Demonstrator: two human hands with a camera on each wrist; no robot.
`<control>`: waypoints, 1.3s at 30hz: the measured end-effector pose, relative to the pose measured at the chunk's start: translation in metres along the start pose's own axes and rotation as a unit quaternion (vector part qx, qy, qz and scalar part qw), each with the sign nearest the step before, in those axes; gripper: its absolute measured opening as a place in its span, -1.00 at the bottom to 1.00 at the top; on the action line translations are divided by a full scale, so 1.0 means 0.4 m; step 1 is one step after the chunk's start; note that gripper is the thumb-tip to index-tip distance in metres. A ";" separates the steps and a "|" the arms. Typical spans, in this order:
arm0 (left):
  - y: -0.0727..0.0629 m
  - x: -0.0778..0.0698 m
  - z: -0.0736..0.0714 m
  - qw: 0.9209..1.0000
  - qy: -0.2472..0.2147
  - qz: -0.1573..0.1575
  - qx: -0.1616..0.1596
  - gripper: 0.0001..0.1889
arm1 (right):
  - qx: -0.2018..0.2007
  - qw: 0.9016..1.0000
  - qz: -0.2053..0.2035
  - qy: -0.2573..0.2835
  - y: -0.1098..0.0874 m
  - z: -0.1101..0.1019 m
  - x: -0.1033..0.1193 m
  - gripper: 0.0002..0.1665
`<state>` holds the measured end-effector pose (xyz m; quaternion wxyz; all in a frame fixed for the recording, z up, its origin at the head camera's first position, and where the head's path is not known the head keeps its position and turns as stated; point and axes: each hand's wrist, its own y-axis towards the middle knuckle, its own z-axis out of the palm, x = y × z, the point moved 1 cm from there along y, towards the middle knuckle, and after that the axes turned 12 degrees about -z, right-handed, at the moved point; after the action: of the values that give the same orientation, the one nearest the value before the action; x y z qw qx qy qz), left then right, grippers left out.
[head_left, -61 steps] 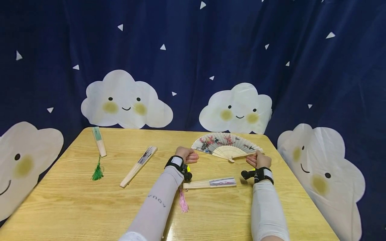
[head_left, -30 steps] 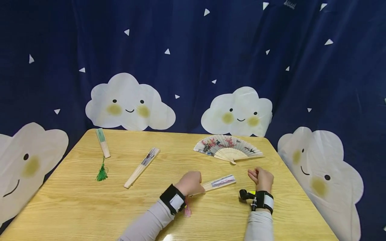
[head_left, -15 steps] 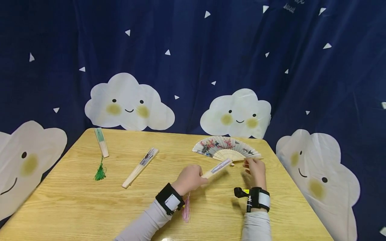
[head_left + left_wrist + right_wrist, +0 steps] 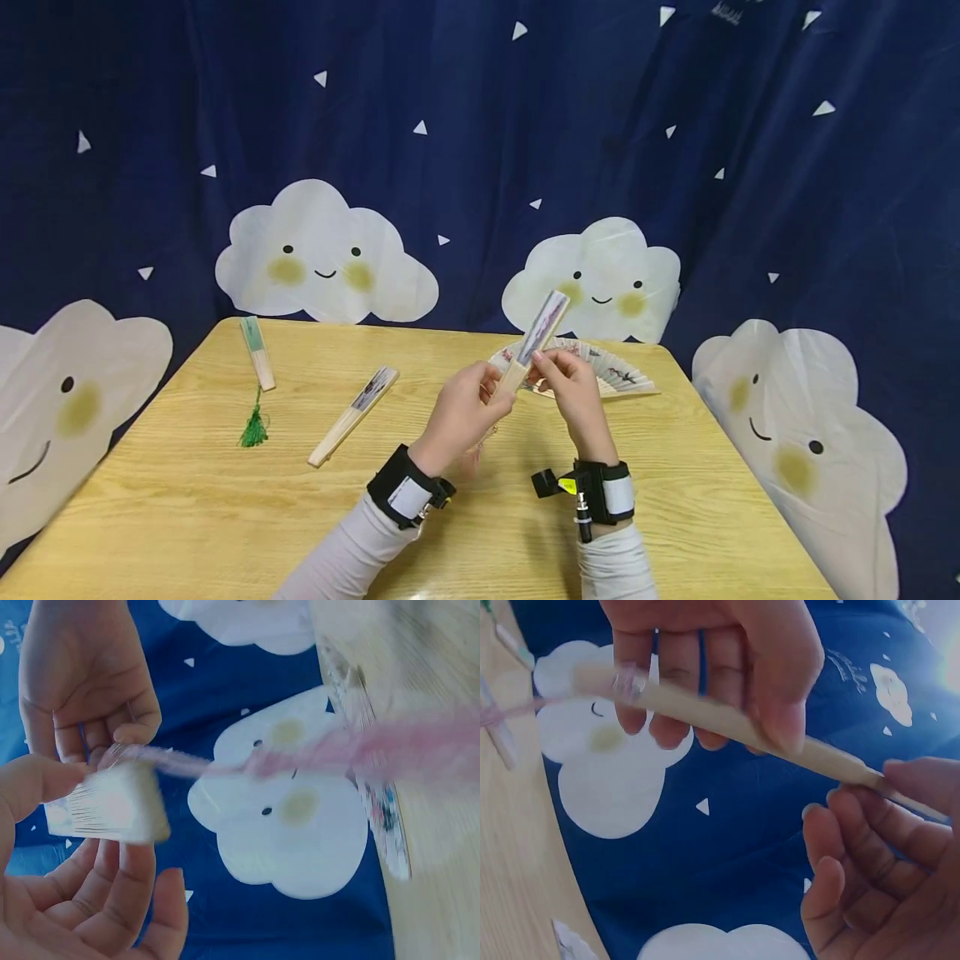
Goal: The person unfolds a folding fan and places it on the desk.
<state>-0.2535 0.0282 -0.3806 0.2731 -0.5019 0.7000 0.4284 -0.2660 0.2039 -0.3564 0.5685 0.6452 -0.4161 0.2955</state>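
Observation:
A folded hand fan [image 4: 535, 337] with a pale wooden base and a purple-patterned upper part is held up above the table, tilted to the right. My left hand [image 4: 462, 417] grips its wooden lower end. Higher up, my right hand [image 4: 573, 392] pinches it between thumb and fingers, as the right wrist view also shows with the fan's edge [image 4: 727, 727]. A pink tassel [image 4: 360, 754] hangs from the fan's base, blurred in the left wrist view. Behind my hands, the spread floral fan [image 4: 618, 371] lies on the table, partly hidden.
On the wooden table [image 4: 225, 517], a second folded fan [image 4: 354, 417] lies diagonally left of my hands. A folded green fan [image 4: 258, 354] with a green tassel [image 4: 255, 427] lies at the far left. A dark blue curtain [image 4: 465, 100] with clouds hangs behind the table.
My left hand took the folded fan with the pink tassel off the table and raised it. My right hand left the spread fan, moved left and now pinches the raised fan too.

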 end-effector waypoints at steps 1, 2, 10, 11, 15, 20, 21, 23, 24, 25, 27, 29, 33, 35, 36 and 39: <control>0.000 -0.003 0.001 1.000 -0.010 0.004 0.009 -0.70 | -0.001 1.000 -0.009 -0.013 -0.001 0.002 0.006 -0.71; -0.001 -0.006 0.001 1.000 -0.019 0.007 0.019 -0.67 | 0.000 1.000 -0.017 -0.027 -0.002 0.002 0.010 -0.71; 0.004 -0.009 -0.011 0.992 -0.100 -0.029 0.066 -0.78 | 0.097 0.988 -0.040 -0.111 -0.017 -0.027 0.026 -0.72; 0.005 -0.008 -0.012 0.990 -0.113 -0.037 0.070 -0.80 | 0.116 0.986 -0.044 -0.112 -0.018 -0.029 0.026 -0.73; 0.007 -0.003 -0.012 0.987 -0.132 -0.041 0.087 -0.83 | 0.173 0.977 -0.067 -0.105 -0.021 -0.031 0.029 -0.75; 0.006 -0.006 -0.013 0.985 -0.144 -0.044 0.089 -0.87 | 0.177 0.976 -0.069 -0.110 -0.019 -0.037 0.027 -0.74; 0.005 -0.008 -0.015 0.984 -0.147 -0.044 0.086 -0.88 | 0.175 0.975 -0.066 -0.115 -0.017 -0.039 0.026 -0.73; 0.005 -0.011 -0.016 0.985 -0.147 -0.041 0.078 -0.89 | 0.172 0.975 -0.059 -0.124 -0.015 -0.044 0.023 -0.72; 0.004 -0.012 -0.017 0.986 -0.143 -0.040 0.073 -0.90 | 0.171 0.975 -0.055 -0.129 -0.014 -0.046 0.021 -0.71; 0.004 -0.012 -0.017 0.987 -0.137 -0.038 0.069 -0.91 | 0.171 0.975 -0.053 -0.132 -0.013 -0.048 0.019 -0.71; 0.004 -0.013 -0.017 0.989 -0.129 -0.035 0.063 -0.92 | 0.169 0.975 -0.047 -0.137 -0.011 -0.050 0.015 -0.69; 0.004 -0.012 -0.017 0.990 -0.123 -0.034 0.058 -0.93 | 0.162 0.977 -0.039 -0.136 -0.010 -0.052 0.013 -0.69; 0.005 -0.012 -0.020 0.990 -0.124 -0.034 0.053 -0.94 | 0.136 0.981 -0.018 -0.134 -0.009 -0.065 0.009 -0.69; 0.006 -0.012 -0.023 0.989 -0.131 -0.037 0.053 -0.94 | 0.120 0.984 -0.007 -0.130 -0.010 -0.076 0.005 -0.69; 0.007 -0.011 -0.025 0.989 -0.133 -0.039 0.054 -0.95 | 0.111 0.986 -0.002 -0.127 -0.010 -0.082 0.003 -0.68; 0.009 -0.008 -0.029 0.987 -0.142 -0.046 0.061 -0.94 | 0.085 0.989 0.006 -0.120 -0.011 -0.103 -0.004 -0.64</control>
<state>-0.2554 0.0199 -0.3712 0.4193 -0.4502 0.6551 0.4387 -0.2593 0.2448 -0.3526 0.4555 0.7194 -0.4588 0.2540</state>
